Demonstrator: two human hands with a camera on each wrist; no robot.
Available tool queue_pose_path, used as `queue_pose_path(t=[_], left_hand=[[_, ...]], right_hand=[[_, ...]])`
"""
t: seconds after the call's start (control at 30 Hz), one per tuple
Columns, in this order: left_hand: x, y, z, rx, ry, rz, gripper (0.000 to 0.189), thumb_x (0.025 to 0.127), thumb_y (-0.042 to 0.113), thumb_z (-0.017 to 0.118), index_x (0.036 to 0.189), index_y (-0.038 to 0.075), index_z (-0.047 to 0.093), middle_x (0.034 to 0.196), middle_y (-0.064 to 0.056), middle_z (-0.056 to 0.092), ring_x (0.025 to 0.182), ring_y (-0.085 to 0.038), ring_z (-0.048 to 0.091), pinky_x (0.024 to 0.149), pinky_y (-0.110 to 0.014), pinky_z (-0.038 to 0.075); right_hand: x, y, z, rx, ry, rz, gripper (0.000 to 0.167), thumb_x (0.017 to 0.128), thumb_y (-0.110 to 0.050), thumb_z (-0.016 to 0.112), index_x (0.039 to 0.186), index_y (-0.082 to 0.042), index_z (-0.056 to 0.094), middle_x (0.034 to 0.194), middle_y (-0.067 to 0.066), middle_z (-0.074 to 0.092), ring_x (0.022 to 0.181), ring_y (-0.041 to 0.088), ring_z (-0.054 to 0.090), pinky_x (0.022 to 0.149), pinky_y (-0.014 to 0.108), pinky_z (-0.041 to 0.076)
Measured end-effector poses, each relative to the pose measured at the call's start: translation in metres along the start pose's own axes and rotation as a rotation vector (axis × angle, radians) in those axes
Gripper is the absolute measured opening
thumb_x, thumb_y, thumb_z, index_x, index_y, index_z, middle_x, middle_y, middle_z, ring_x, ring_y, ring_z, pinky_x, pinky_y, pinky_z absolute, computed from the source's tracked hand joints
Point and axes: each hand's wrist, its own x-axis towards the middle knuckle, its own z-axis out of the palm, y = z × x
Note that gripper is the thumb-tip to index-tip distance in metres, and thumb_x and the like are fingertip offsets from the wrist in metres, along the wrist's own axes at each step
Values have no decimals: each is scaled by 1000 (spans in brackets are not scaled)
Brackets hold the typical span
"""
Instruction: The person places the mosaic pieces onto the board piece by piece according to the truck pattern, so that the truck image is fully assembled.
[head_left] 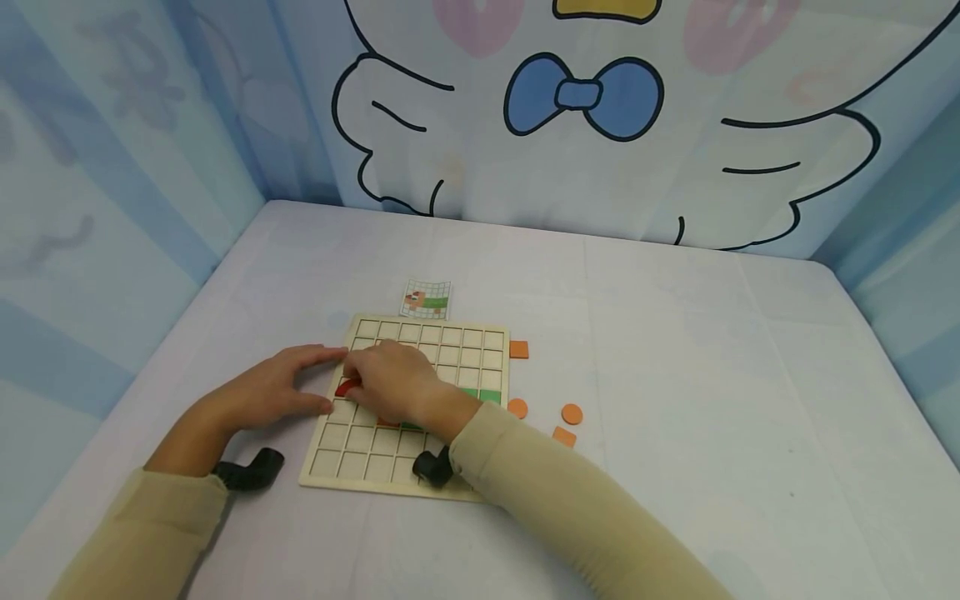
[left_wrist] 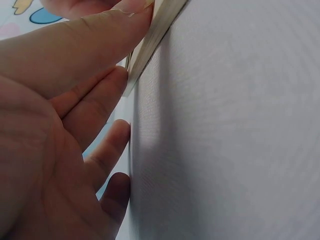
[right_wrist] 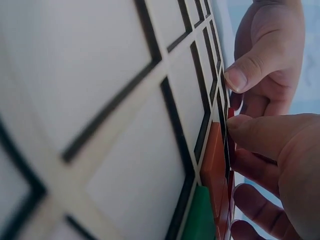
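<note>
A wooden grid board (head_left: 330, 462) lies on the white table, with green tiles (head_left: 491, 396) and an orange tile (right_wrist: 213, 165) set in its cells. Over the board's left part, my right hand (head_left: 397, 379) pinches a small red piece (head_left: 347, 387) between thumb and fingers, close to the grid. Part of the laid tiles is hidden under this hand and forearm. My left hand (head_left: 262, 387) is at the board's left edge, fingers extended and thumb apart. In the left wrist view, the left thumb (left_wrist: 100, 40) rests against the wooden rim.
Behind the board lies a small picture card (head_left: 425, 300) with a gridded pattern. To the right are an orange square (head_left: 519, 349), two orange discs (head_left: 517, 408) and another orange piece (head_left: 564, 437). A patterned curtain (head_left: 585, 167) stands behind the table.
</note>
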Motion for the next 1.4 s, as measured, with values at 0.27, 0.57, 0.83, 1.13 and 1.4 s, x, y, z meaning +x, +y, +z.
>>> queue_pose_path(t=[0.27,0.57,0.83,1.13,1.4], left_hand=[[0,0,0,-9,4,-2,74,86,22,80,148,-1,45,153,-24,39,142,-45,28,111,-65,23],[0,0,1,-4,8,-9,75,86,23,80,148,0,45,153,-24,39,143,-45,28,111,-65,24],[0,0,1,5,7,-9,74,86,23,80,148,1,46,153,-23,39,143,-45,28,111,-65,24],[1,1,0,15,4,-24,74,86,23,80,149,3,46,153,-24,38,142,-46,28,111,-65,25],[1,1,1,3,-3,-33,76,86,26,80,149,3,45,154,-25,37,142,-47,28,111,-65,25]], right_hand=[[0,1,2,-4,6,4,19,97,-33,66,113,-23,70,94,-15,66,88,9,56,70,24,46],[-1,0,2,-34,19,-2,17,97,-33,66,111,-23,70,92,-14,66,86,9,56,70,25,46],[-3,0,0,-32,15,-3,15,97,-31,66,109,-23,71,90,-14,66,86,9,56,68,24,45],[-14,10,-8,37,-6,1,32,98,-30,63,128,-20,66,118,-9,68,107,11,61,84,27,50],[-38,28,-23,90,13,-5,35,98,-28,62,131,-16,65,124,-4,67,112,14,61,88,31,51]])
